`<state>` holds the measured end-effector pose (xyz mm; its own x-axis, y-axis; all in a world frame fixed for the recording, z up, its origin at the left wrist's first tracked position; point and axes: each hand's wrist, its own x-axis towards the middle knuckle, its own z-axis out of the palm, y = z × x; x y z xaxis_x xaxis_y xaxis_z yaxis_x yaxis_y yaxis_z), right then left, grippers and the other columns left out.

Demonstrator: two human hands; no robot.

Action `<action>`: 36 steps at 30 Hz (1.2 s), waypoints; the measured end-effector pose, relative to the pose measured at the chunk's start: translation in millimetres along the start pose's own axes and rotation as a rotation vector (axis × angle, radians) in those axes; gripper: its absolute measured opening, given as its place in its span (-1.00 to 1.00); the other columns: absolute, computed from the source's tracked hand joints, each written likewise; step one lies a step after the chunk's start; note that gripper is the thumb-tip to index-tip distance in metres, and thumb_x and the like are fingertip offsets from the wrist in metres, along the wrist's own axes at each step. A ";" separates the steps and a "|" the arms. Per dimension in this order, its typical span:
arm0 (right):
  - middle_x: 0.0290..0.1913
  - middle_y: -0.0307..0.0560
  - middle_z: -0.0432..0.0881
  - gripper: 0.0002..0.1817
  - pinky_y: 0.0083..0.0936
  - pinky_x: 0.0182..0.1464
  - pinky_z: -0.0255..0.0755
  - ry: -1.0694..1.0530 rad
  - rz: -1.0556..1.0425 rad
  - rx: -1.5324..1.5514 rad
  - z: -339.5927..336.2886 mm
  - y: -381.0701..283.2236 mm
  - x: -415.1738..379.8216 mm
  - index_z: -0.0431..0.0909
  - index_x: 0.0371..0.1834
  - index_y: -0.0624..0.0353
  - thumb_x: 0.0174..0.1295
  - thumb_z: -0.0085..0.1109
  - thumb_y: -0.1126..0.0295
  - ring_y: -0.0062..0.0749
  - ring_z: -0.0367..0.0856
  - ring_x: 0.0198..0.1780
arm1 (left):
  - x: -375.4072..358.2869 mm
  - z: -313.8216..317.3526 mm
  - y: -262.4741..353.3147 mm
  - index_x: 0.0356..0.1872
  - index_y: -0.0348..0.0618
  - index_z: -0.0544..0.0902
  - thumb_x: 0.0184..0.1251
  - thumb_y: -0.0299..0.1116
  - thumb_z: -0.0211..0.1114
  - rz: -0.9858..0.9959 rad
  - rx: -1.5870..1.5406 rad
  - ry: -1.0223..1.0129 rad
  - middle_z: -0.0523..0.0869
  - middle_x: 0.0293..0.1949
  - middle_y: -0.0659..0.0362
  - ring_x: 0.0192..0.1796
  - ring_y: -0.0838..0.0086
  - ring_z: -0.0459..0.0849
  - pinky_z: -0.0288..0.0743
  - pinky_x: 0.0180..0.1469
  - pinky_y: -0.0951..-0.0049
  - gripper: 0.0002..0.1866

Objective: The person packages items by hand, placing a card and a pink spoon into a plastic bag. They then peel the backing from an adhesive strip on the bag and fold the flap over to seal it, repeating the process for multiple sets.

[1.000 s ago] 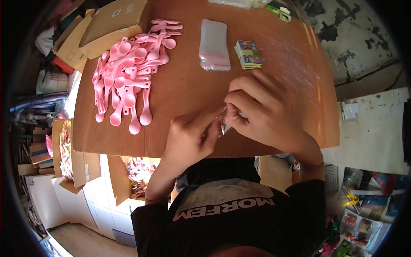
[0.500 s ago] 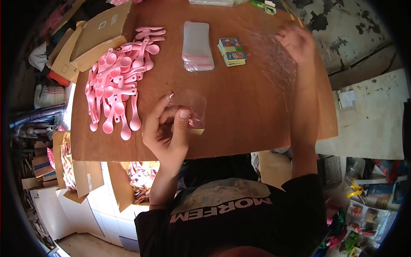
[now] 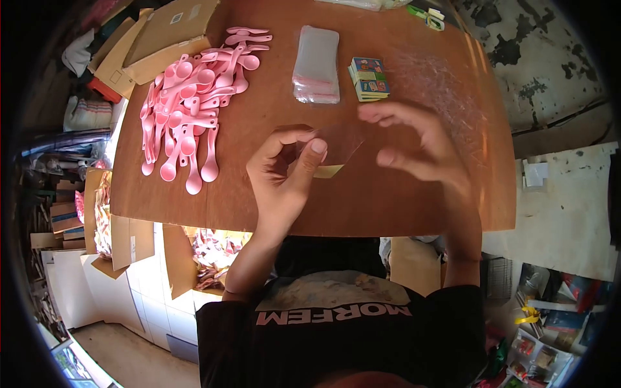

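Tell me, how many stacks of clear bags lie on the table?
1 for sure: the stack lies at the table's far side, between the pink spoons and the cards. More clear plastic at the top edge is cut off, so I cannot tell.

right hand [image 3: 420, 152]: blurred by motion; I cannot tell whether my fingers touch the clear bag [image 3: 336, 145].
clear bag: nearly see-through, its edges hard to trace; its left part is hidden behind my left hand [image 3: 284, 174].
card pack [image 3: 370, 79]: print too small to read.
green-and-white item [image 3: 427, 16]: at the far bench [image 3: 362, 207] edge, too small to name.
far plastic [image 3: 362, 4]: cut off by the top edge.
box of pink pieces [image 3: 213, 255]: under the near bench edge, mostly hidden.
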<state>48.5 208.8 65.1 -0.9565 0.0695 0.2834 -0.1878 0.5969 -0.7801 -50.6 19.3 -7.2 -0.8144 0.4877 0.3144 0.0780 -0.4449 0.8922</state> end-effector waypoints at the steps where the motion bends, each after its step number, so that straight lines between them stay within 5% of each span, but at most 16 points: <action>1: -0.16 -0.07 0.68 -0.50 -0.42 0.02 0.45 0.048 -0.004 -0.029 19.1 -4.1 -0.4 0.56 0.02 0.22 0.04 0.43 0.22 -0.42 0.60 -0.03 | 1.0 -1.6 -4.8 -0.17 -0.30 0.60 0.31 -0.57 0.23 0.013 -0.002 -0.027 0.66 -0.16 0.05 -0.26 0.48 0.67 0.53 -0.23 0.55 -0.89; 4: -0.21 -0.05 0.67 -0.62 -0.45 -0.11 0.48 0.109 0.063 -0.039 51.2 -10.3 3.7 0.57 -0.12 0.27 0.05 0.42 0.31 -0.42 0.65 -0.15 | 2.0 1.6 1.7 -0.09 -0.29 0.58 0.21 -0.51 0.37 -0.026 -0.086 -0.032 0.64 -0.12 0.11 -0.11 0.52 0.63 0.50 0.00 0.50 -0.74; 7: -0.29 -0.06 0.70 -0.92 -0.58 -0.23 0.49 0.347 -0.215 0.020 58.4 -18.6 12.1 0.62 -0.29 0.29 0.16 0.20 0.56 -0.47 0.66 -0.27 | 8.3 -7.3 0.9 0.11 -0.25 0.47 0.10 -0.50 0.46 0.180 -0.169 -0.133 0.58 0.03 0.07 0.08 0.45 0.57 0.42 0.18 0.36 -0.48; 10: -0.25 -0.08 0.70 -0.88 -0.58 -0.17 0.50 0.168 -0.054 0.057 51.3 -22.4 14.2 0.64 -0.24 0.31 0.16 0.23 0.56 -0.49 0.67 -0.20 | 9.7 -18.8 1.5 0.24 -0.21 0.34 0.01 -0.49 0.51 0.112 0.026 -0.285 0.50 0.15 0.03 0.25 0.39 0.45 0.30 0.30 0.27 -0.27; 17: -0.26 -0.08 0.69 -0.86 -0.60 -0.11 0.48 0.151 -0.044 0.059 59.6 -19.0 11.3 0.63 -0.21 0.32 0.17 0.22 0.56 -0.53 0.63 -0.24 | 6.3 -20.9 -3.6 -0.01 -0.33 0.55 0.17 -0.63 0.34 -0.044 -0.011 -0.184 0.70 -0.17 0.15 -0.14 0.55 0.67 0.59 -0.07 0.55 -0.66; 24: -0.23 -0.11 0.67 -0.80 -0.67 -0.13 0.51 0.245 0.154 0.325 71.4 -3.5 -1.5 0.59 -0.11 0.37 0.25 0.21 0.50 -0.61 0.62 -0.20 | 3.0 -25.3 -7.1 -0.01 -0.32 0.54 0.14 -0.64 0.37 -0.104 -0.068 -0.166 0.70 -0.20 0.15 -0.14 0.58 0.66 0.59 -0.11 0.58 -0.63; 36: -0.23 -0.12 0.65 -0.83 -0.67 -0.09 0.51 0.318 0.189 0.406 75.8 -2.8 -4.8 0.57 -0.11 0.40 0.28 0.17 0.55 -0.60 0.61 -0.16 | 4.9 -36.6 -4.2 -0.03 -0.33 0.61 0.45 -0.45 0.08 -0.181 -0.048 -0.180 0.71 -0.14 0.13 -0.10 0.57 0.63 0.49 -0.04 0.58 -0.78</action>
<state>36.7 146.1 23.6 -0.8792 0.4212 0.2229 -0.1506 0.1982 -0.9685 -76.0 -4.0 -21.2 -0.6966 0.6866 0.2079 -0.0902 -0.3713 0.9241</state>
